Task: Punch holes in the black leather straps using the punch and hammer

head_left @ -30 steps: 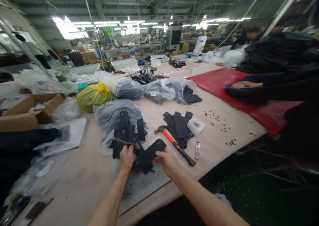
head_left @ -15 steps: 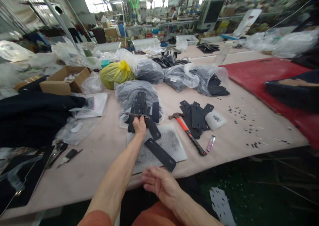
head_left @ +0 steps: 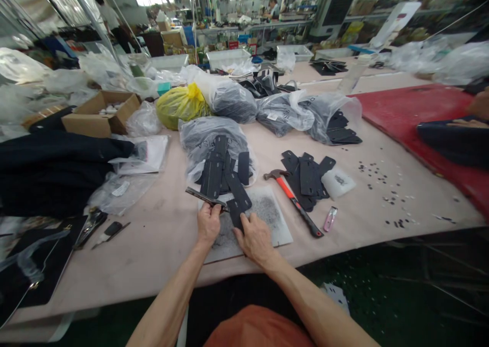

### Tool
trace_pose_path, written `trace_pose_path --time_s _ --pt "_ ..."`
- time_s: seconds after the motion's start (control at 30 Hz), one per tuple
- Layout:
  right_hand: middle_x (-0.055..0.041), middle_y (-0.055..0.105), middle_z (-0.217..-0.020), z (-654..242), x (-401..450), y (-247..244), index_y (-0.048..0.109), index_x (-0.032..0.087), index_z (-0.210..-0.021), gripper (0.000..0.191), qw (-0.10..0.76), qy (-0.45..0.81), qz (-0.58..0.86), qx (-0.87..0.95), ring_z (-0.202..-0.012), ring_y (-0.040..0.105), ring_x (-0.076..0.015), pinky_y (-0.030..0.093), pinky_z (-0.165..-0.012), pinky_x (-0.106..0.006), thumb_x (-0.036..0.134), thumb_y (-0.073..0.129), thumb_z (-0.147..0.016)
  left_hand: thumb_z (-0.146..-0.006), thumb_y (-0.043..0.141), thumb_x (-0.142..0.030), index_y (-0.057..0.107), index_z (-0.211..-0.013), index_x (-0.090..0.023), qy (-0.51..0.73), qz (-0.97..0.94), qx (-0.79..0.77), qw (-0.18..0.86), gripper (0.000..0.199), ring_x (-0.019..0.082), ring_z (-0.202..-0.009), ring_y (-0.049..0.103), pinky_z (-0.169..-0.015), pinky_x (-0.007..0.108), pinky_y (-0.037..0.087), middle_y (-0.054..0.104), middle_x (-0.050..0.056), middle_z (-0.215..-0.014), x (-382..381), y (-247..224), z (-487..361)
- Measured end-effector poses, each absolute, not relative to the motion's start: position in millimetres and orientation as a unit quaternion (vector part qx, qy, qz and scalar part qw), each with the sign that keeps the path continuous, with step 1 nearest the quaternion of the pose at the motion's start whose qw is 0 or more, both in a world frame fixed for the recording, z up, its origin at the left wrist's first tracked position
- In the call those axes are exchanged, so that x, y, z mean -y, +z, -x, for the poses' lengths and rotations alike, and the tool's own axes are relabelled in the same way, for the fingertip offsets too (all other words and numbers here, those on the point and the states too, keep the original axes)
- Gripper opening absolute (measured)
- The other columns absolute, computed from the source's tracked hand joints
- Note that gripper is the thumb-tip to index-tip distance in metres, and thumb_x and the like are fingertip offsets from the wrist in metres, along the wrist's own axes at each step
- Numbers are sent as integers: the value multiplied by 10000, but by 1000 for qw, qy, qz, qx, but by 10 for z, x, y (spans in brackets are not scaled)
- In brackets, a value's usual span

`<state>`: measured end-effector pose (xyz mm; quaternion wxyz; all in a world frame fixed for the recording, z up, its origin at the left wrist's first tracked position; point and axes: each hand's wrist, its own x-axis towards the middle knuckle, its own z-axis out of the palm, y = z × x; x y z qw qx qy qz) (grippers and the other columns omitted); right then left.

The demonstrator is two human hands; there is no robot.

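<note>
My left hand (head_left: 209, 224) is closed on a thin, dark, bar-like metal tool (head_left: 197, 195), which slants out to the left. What the tool is, I cannot make out. A black slotted strip (head_left: 236, 215) is pinched in my right hand (head_left: 256, 236), over a white board (head_left: 277, 224) with black smudges. Another black strip (head_left: 240, 190) lies just beyond it. More black strips (head_left: 212, 176) are piled on and in front of a clear plastic bag (head_left: 198, 128) farther back.
A claw hammer (head_left: 292, 196), a pink cutter (head_left: 330, 219) and more black pieces (head_left: 310, 178) lie to the right. Small black scraps (head_left: 389, 200) are scattered beyond. Another person's hand (head_left: 479, 105) is at the far right edge. A cardboard box (head_left: 89, 125) stands left.
My left hand has drawn back toward me with the metal tool. My right hand, previously bare at the table edge, has moved forward and now grips a black strip over the board.
</note>
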<state>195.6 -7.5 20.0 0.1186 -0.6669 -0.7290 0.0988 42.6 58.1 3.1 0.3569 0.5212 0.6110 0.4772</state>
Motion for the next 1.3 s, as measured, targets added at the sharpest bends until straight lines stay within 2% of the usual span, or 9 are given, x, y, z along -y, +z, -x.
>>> trace_pose_path --time_s 0.27,0.37,0.43,0.53,0.67,0.83,1.0,1.17,1.3 --pt "-106 581 -959 -1895 65 207 594 169 -1032 262 153 116 615 765 -861 527 -246 364 -771 -372 384 521 -903 -845 506 -332 609 -823 -167 415 -601 -620 286 196 177 -674 609 -628 272 451 666 36 -731 -681 13 -497" --pt "-110 591 -1020 -2009 32 214 619 179 -959 229 182 114 606 766 -933 512 -252 347 -823 -383 378 528 -896 -860 497 -331 616 -848 -169 403 -618 -613 282 201 180 -692 621 -635 271 452 677 38 -752 -680 -23 -516" --pt "-116 581 -1157 -2092 -63 208 624 183 -1037 222 200 101 609 761 -1023 494 -259 330 -882 -399 324 524 -897 -865 493 -320 623 -859 -169 393 -631 -606 282 199 184 -720 632 -651 274 460 688 42 -777 -667 -43 -523" --pt "-88 514 -1349 -2223 -286 165 561 218 -1238 343 189 67 607 769 -1195 420 -291 240 -1017 -471 274 504 -905 -866 491 -291 635 -868 -171 381 -652 -594 277 187 193 -755 645 -685 287 480 699 49 -806 -652 -78 -517" --pt "-74 489 -1398 -2408 -631 92 484 232 -1343 421 157 25 620 769 -1323 297 -343 85 -1084 -572 296 460 -928 -872 486 -275 655 -924 -174 373 -672 -578 273 203 211 -833 664 -763 320 511 712 65 -864 -642 -122 -500" --pt "-149 514 -1345 -2540 -878 163 523 164 -1285 383 159 20 668 727 -1273 359 -333 153 -1067 -552 225 451 -914 -876 486 -265 666 -954 -179 391 -674 -560 281 214 215 -887 674 -813 335 526 722 66 -919 -619 -131 -507" --pt "-94 502 -1374 -2373 -550 214 569 209 -1214 330 215 75 601 766 -1279 368 -287 196 -1078 -502 253 495 -895 -877 483 -251 665 -958 -175 396 -672 -556 288 213 210 -888 678 -819 333 531 725 66 -922 -602 -119 -520" --pt "-103 477 -1405 -2207 -239 86 526 214 -1291 489 228 138 569 778 -1320 336 -315 172 -1093 -553 283 615 -815 -863 511 -256 668 -908 -173 391 -665 -577 266 183 212 -853 675 -789 328 530 721 63 -873 -730 -70 -526" --pt "-98 498 -1388 -2218 -258 53 515 217 -1286 519 256 159 575 761 -1314 352 -312 153 -1101 -570 258 645 -785 -871 515 -259 667 -922 -185 397 -680 -556 266 176 199 -890 667 -827 320 521 715 54 -912 -853 -33 -554"
